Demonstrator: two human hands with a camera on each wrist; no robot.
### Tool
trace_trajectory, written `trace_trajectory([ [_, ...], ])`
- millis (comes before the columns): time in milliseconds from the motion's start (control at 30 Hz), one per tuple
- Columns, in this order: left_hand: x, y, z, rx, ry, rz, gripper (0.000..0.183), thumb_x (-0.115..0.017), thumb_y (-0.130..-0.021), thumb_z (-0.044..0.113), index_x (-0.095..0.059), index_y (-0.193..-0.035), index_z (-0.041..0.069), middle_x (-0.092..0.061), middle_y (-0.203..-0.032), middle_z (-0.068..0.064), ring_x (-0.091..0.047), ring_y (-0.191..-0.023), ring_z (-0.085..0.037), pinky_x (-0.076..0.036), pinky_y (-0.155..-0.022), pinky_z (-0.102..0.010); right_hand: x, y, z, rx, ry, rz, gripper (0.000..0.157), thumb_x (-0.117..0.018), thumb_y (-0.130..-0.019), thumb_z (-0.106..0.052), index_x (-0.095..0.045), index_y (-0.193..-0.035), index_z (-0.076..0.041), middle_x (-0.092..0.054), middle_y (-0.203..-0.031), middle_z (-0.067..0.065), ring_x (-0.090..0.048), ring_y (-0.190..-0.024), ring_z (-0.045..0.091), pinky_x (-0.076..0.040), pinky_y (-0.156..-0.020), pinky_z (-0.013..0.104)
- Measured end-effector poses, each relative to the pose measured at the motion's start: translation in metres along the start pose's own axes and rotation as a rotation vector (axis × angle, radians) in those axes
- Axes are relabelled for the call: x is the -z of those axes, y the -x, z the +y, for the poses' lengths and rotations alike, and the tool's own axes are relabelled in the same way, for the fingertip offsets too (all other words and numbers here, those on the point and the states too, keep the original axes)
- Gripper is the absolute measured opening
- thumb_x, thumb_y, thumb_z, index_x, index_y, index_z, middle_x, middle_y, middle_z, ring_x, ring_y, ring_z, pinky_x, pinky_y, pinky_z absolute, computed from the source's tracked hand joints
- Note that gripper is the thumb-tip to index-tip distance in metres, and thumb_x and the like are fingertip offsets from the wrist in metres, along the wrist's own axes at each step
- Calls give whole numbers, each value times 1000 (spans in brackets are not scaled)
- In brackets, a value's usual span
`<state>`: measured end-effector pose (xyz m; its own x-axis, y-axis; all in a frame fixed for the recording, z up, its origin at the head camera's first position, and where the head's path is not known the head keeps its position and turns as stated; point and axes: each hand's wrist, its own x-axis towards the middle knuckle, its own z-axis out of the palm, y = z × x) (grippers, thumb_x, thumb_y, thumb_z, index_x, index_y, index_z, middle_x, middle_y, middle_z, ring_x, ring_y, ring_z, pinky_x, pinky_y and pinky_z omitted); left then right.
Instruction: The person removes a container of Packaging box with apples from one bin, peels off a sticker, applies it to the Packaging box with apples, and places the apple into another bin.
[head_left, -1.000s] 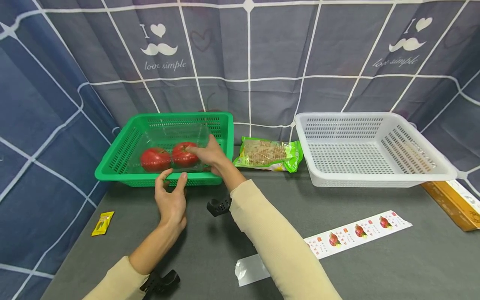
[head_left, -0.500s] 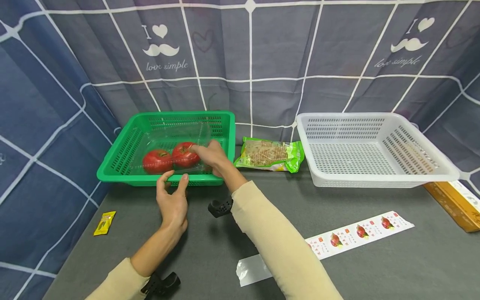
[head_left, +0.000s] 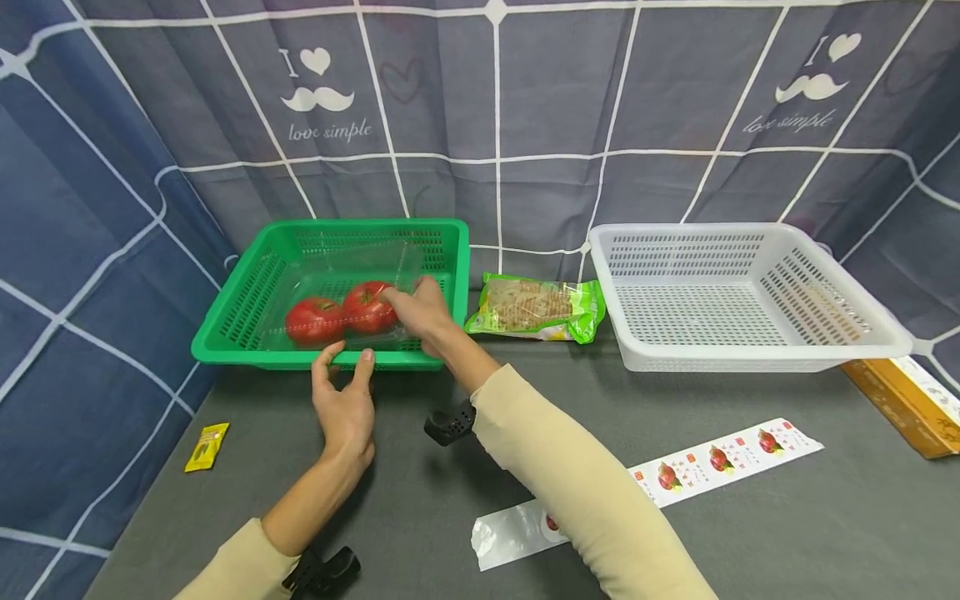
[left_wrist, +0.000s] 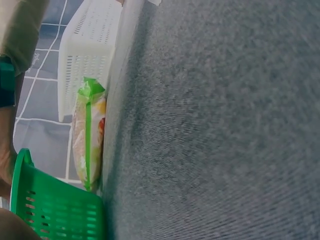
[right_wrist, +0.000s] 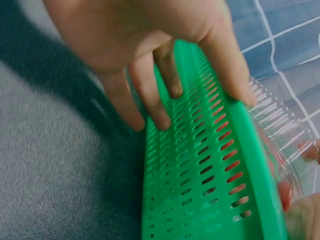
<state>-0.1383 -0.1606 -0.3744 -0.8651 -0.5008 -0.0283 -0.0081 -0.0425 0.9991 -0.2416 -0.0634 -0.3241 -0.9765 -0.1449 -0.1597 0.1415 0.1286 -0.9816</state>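
A clear plastic box (head_left: 337, 267) with its see-through lid raised lies in the green basket (head_left: 247, 356), two red apples (head_left: 313, 322) inside it. My right hand (head_left: 426, 310) grips the box's right end, thumb lying on the right apple (head_left: 367, 307). Through the clear plastic in the right wrist view, parts of its fingers show. My left hand (head_left: 347, 408) holds the front of the basket. One fingertip presses the rim and the other fingers (right_wrist: 150, 90) lie against the slotted outer wall.
Just right of the green basket lies a bag of food (head_left: 536, 308) in green-edged wrapping. A white basket (head_left: 772, 357) stands farther right, overlapping an orange-brown box (head_left: 907, 408). A printed strip (head_left: 720, 462) passes under the right sleeve. A yellow packet (head_left: 206, 447) lies at left.
My right forearm and wrist have swung slightly to the right, uncovering more of the printed strip. Both hands keep almost the same places at the green basket, and the apples stay put.
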Motion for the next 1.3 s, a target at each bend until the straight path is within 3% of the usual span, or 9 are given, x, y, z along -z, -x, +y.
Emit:
trace_trajectory([
  [100, -2, 0, 0, -4, 18, -9, 52, -62, -98, 33, -40, -142, 15, -27, -135, -9, -36, -111, -23, -37, -92, -35, 4, 2, -3, 28, -49, 21, 69, -64, -93, -28, -32, -148, -1, -51, -123, 14, -58, -91, 22, -52, -75, 37],
  [367, -2, -3, -2, -16, 18, 16, 55, -61, -98, 33, -39, -144, 13, -28, -134, -7, -34, -115, -24, -35, -91, -34, 23, 17, -24, 118, -203, 46, 68, -64, -90, -21, -32, -147, -1, -55, -106, 15, -60, -77, 26, -53, -70, 40],
  [467, -2, -3, -2, -19, 9, 17, 55, -62, -98, 33, -39, -144, 14, -28, -134, -6, -33, -118, -23, -33, -92, -34, 35, 25, -32, 142, -223, 69, 68, -66, -89, -19, -34, -146, 0, -54, -100, 9, -56, -76, 22, -52, -70, 41],
  [567, -1, -4, -3, -23, 3, 12, 55, -62, -98, 34, -40, -144, 14, -29, -133, -6, -33, -116, -22, -33, -91, -34, 50, 34, -37, 149, -250, 77, 70, -66, -87, -16, -35, -147, 1, -51, -84, 6, -47, -63, 16, -53, -70, 41],
  [667, -1, -3, -4, -27, 0, 10, 54, -62, -98, 35, -40, -144, 15, -29, -132, -6, -35, -109, -21, -34, -88, -33, 67, 46, -39, 147, -275, 70, 71, -66, -85, -13, -35, -147, 2, -51, -89, 4, -38, -56, 11, -54, -66, 36],
  [867, -2, -2, -3, -27, 3, 10, 53, -62, -98, 35, -40, -143, 16, -28, -130, -5, -40, -103, -21, -36, -86, -33, 98, 69, -31, 125, -331, 61, 70, -67, -84, -9, -36, -146, 2, -59, -113, 14, -45, -49, 10, -46, -48, 22],
  [1100, -1, -3, -4, -46, 15, 19, 50, -63, -97, 35, -43, -140, 18, -32, -127, -1, -41, -104, -19, -36, -85, -30, 133, 97, -17, 101, -319, 58, 73, -65, -86, -9, -31, -148, 3, -58, -112, 14, -51, -53, 9, -38, -45, 17],
  [1200, -1, -4, -5, -50, 10, 10, 53, -64, -96, 37, -42, -141, 18, -32, -123, -1, -43, -90, -14, -36, -76, -25, 148, 112, -7, 94, -320, 51, 73, -63, -87, -8, -28, -150, 2, -56, -102, 8, -47, -53, 6, -34, -45, 15],
  [1300, -1, -3, -5, -46, -2, -8, 56, -63, -97, 37, -40, -144, 17, -30, -122, -2, -42, -79, -13, -36, -68, -23, 164, 126, 4, 77, -336, 30, 73, -60, -90, -6, -23, -152, 3, -53, -103, 7, -53, -54, 7, -34, -44, 13],
])
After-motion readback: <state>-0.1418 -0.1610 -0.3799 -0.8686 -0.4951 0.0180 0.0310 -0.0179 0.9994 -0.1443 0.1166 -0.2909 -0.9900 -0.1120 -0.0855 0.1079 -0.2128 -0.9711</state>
